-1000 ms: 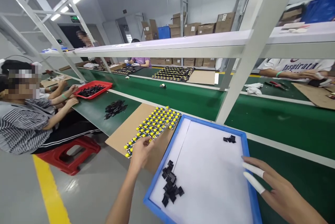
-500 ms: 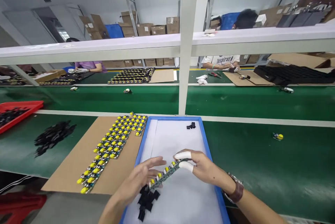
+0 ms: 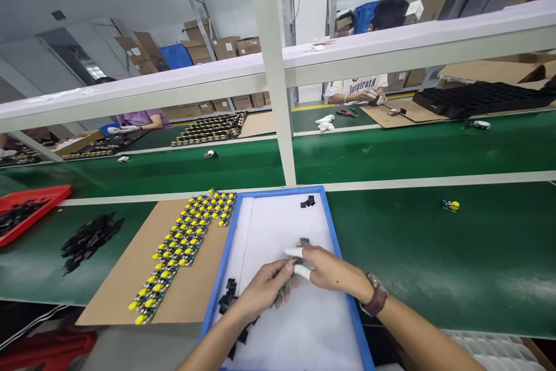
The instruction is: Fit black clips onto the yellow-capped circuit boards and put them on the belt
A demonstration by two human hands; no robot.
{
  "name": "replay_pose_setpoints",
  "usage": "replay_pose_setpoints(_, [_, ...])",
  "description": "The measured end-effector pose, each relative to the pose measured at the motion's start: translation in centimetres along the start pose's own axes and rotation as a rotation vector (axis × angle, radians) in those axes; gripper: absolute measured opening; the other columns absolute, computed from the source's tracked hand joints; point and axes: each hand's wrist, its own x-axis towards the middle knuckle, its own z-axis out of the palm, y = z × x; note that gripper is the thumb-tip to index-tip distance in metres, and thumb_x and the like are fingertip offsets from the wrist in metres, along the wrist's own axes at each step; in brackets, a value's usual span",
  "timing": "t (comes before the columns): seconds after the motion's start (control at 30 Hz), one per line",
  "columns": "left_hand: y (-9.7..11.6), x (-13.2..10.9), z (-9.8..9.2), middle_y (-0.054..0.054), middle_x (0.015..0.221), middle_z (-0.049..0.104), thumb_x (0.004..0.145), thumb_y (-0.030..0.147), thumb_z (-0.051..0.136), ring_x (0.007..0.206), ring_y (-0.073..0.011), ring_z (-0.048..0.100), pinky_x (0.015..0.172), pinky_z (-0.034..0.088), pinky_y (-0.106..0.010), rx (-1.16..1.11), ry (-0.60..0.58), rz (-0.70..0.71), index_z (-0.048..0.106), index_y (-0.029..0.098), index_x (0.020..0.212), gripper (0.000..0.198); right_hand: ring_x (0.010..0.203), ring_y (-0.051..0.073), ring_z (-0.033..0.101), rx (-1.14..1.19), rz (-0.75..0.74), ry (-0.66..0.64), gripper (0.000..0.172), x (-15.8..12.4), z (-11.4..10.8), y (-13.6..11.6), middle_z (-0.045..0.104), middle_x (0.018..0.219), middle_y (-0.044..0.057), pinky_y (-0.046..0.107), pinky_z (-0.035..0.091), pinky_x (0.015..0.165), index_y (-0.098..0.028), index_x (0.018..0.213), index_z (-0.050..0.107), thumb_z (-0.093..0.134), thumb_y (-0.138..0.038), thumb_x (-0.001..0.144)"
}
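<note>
Over the blue-rimmed tray [image 3: 334, 232], my two hands meet on a narrow strip of small circuit boards [image 3: 304, 241]. My left hand [image 3: 267, 290] is closed around its near part, which is mostly hidden by the fingers. White covers sit on the thumb and a finger of my right hand [image 3: 324, 267], which pinches the strip farther along. Only the green far end and a bit of the middle show. Small black pieces [image 3: 228, 296] lie in the tray beside and under my left forearm. A few more black pieces [image 3: 307, 201] lie at its far right corner.
Left of the tray, cardboard [image 3: 125, 267] bears rows of boards with yellow parts [image 3: 182, 238]. Beyond are a black heap [image 3: 89, 241] and a red bin [image 3: 35, 215]. One loose board [image 3: 450, 205] lies right. A post [image 3: 278, 81] rises behind the tray; two co-workers sit across.
My left hand has moved right and closed on the strip. The strip has swung to point more away from me, and the view has shifted and tilted slightly.
</note>
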Motion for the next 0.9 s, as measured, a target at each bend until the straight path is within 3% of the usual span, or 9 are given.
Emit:
replay_pose_setpoints(0.07, [-0.1, 0.4, 0.8, -0.003, 0.082, 0.063, 0.082, 0.066, 0.064, 0.050, -0.0072, 0.048, 0.039, 0.031, -0.019, -0.024, 0.087, 0.015, 0.066, 0.015, 0.099, 0.054, 0.108, 0.020, 0.070, -0.017, 0.007, -0.001, 0.055, 0.1, 0.3, -0.2, 0.074, 0.117, 0.006, 0.031, 0.057, 0.095, -0.022, 0.123, 0.066, 0.048, 0.007, 0.080])
replay_pose_setpoints(0.17, [-0.5, 1.4, 1.7, 0.002, 0.074, 0.058, 0.084, 0.071, 0.057, 0.051, -0.0083, 0.048, 0.044, 0.036, -0.020, -0.052, 0.245, 0.053, 0.060, 0.017, 0.111, 0.061, 0.119, 0.026, 0.065, -0.080, 0.054, 0.094, 0.054, 0.5, 1.4, 0.0, 0.073, 0.121, 0.011, 0.043, 0.048, 0.110, -0.016, 0.120, 0.068, 0.047, 0.010, 0.078])
replay_pose_setpoints(0.23, [-0.5, 2.1, 1.6, 0.004, 0.064, 0.057, 0.084, 0.072, 0.056, 0.047, -0.0098, 0.048, 0.045, 0.037, -0.022, -0.037, 0.299, 0.071, 0.060, 0.015, 0.115, 0.065, 0.120, 0.028, 0.064, -0.119, 0.076, 0.136, 0.049, 0.6, 2.0, 0.3, 0.072, 0.122, 0.014, 0.047, 0.045, 0.112, -0.014, 0.120, 0.068, 0.048, 0.008, 0.080])
replay_pose_setpoints(0.4, [0.0, 2.8, 0.8, 0.004, 0.052, 0.056, 0.078, 0.064, 0.071, 0.041, -0.0099, 0.044, 0.043, 0.032, -0.023, 0.039, 0.330, 0.136, 0.068, 0.011, 0.107, 0.060, 0.103, 0.026, 0.067, -0.198, 0.100, 0.192, 0.043, 1.2, 2.4, 0.6, 0.075, 0.108, 0.010, 0.039, 0.055, 0.095, -0.017, 0.111, 0.071, 0.053, 0.007, 0.080])
replay_pose_setpoints(0.6, [0.0, 3.8, 1.7, 0.005, 0.059, 0.054, 0.085, 0.069, 0.059, 0.045, -0.0101, 0.046, 0.045, 0.034, -0.023, 0.097, 0.494, 0.247, 0.066, 0.015, 0.107, 0.059, 0.095, 0.030, 0.065, -0.308, 0.141, 0.214, 0.022, 2.8, 3.0, 0.3, 0.072, 0.101, 0.016, 0.045, 0.052, 0.091, -0.012, 0.089, 0.072, 0.057, 0.003, 0.082])
replay_pose_setpoints(0.73, [0.7, 4.0, 1.1, 0.002, 0.063, 0.059, 0.087, 0.066, 0.058, 0.048, -0.0128, 0.051, 0.050, 0.040, -0.026, 0.229, 0.445, 0.258, 0.071, 0.014, 0.106, 0.057, 0.094, 0.029, 0.065, -0.318, 0.138, 0.201, 0.021, 2.6, 1.5, 0.9, 0.071, 0.099, 0.016, 0.046, 0.052, 0.088, -0.012, 0.092, 0.071, 0.056, 0.002, 0.086])
replay_pose_setpoints(0.8, [1.2, 3.7, 0.4, -0.001, 0.072, 0.066, 0.086, 0.062, 0.061, 0.056, -0.0157, 0.059, 0.059, 0.047, -0.029, 0.310, 0.392, 0.264, 0.071, 0.015, 0.116, 0.056, 0.101, 0.028, 0.065, -0.295, 0.098, 0.180, 0.021, 2.0, 0.3, 1.4, 0.071, 0.107, 0.014, 0.044, 0.053, 0.091, -0.014, 0.098, 0.071, 0.058, -0.001, 0.088])
replay_pose_setpoints(0.9, [2.2, 2.9, -0.4, -0.007, 0.102, 0.072, 0.087, 0.059, 0.062, 0.064, -0.0169, 0.065, 0.072, 0.052, -0.033, 0.399, 0.356, 0.273, 0.056, 0.020, 0.142, 0.067, 0.119, 0.029, 0.060, -0.264, 0.053, 0.175, 0.024, 0.9, -1.1, 1.5, 0.068, 0.124, 0.014, 0.046, 0.051, 0.100, -0.016, 0.112, 0.069, 0.063, -0.008, 0.090])
